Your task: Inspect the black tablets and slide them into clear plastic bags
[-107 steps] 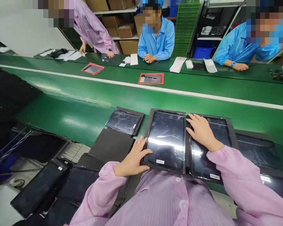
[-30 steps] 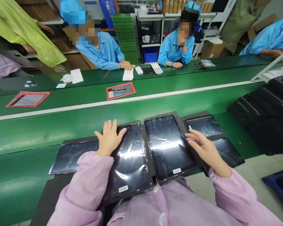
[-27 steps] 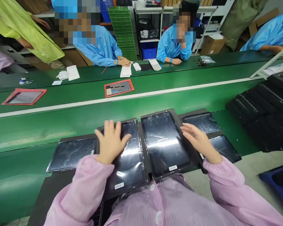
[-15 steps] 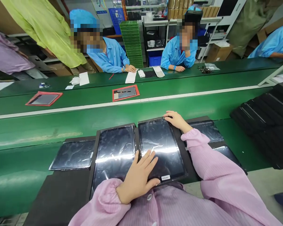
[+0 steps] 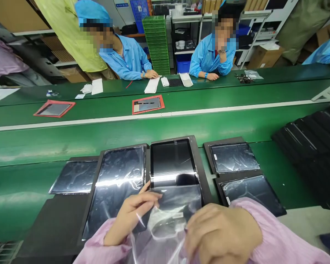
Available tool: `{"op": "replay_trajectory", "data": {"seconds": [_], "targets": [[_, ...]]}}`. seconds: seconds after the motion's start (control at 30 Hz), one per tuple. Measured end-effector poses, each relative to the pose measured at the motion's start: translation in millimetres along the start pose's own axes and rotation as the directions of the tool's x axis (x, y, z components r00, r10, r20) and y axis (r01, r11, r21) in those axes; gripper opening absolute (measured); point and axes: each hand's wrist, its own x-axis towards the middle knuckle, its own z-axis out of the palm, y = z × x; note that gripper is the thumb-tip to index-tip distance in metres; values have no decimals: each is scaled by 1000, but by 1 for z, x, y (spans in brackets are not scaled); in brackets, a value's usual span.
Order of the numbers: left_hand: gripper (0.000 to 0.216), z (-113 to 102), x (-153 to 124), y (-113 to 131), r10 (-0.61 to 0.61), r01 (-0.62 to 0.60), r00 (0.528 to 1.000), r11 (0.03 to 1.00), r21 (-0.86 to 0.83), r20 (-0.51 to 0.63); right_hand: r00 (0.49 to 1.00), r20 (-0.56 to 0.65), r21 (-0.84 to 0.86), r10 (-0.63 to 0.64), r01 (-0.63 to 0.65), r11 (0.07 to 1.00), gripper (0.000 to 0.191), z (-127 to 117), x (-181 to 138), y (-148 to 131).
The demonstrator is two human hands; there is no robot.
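Pinching clear film (image 5: pixel 171 211), left hand (image 5: pixel 130 217) and fisted right hand (image 5: pixel 222 234) grip it, right fingertips hidden. It blurs the near end of the middle tablet (image 5: pixel 172 158).

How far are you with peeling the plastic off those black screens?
Only just begun, it seems. Done: the far half of the middle black tablet screen looks bare and smooth. In hand: the left hand and right hand both pinch the clear plastic film, lifted off its near half. Left: the two left-side screens and the two right-side screens look wrinkly, their film unpeeled.
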Motion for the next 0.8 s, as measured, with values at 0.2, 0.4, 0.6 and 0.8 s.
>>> {"op": "replay_trajectory", "data": {"seconds": [0.2,0.4,0.6,0.8], "targets": [[36,-4,5,0,-176,131,953,973,-189,-246,922,-312,-415,229,-349,840,38,-9,-52,35],[74,3,63,5,8,56,989,904,423,-148,978,-75,-656,193,-194,730,47,4,-51,53],[53,-16,84,4,51,-94,995,782,616,88,959,-160,-660,232,-279,697,21,-21,-11,75],[62,-21,85,3,7,-16,1000,930,367,27,566,-633,-64,529,-718,693,19,-45,27,113]]}}
